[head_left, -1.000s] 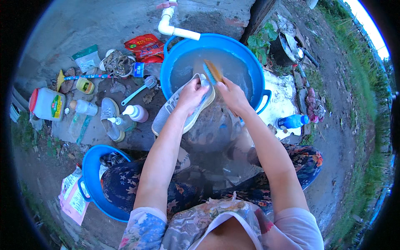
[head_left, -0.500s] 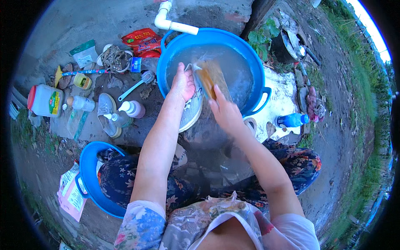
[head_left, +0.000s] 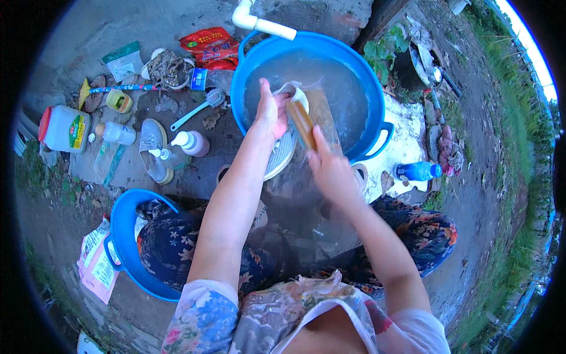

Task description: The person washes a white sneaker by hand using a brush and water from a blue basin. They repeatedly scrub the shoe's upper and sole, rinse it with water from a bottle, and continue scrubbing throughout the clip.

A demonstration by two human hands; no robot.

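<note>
Currently, left grip: I hold the grey shoe.
Right grip: I clasp the wooden brush.
Blue basin: on the far side.

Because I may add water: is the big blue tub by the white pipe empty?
Not empty: cloudy water lies inside the big blue tub, below its rim. The depth cannot be told.

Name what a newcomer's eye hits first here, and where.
The big blue basin of cloudy water, top centre. At its near edge, the left hand is on a grey shoe, the right hand gripping a wooden brush over it. Then the red packet left of the basin.
</note>
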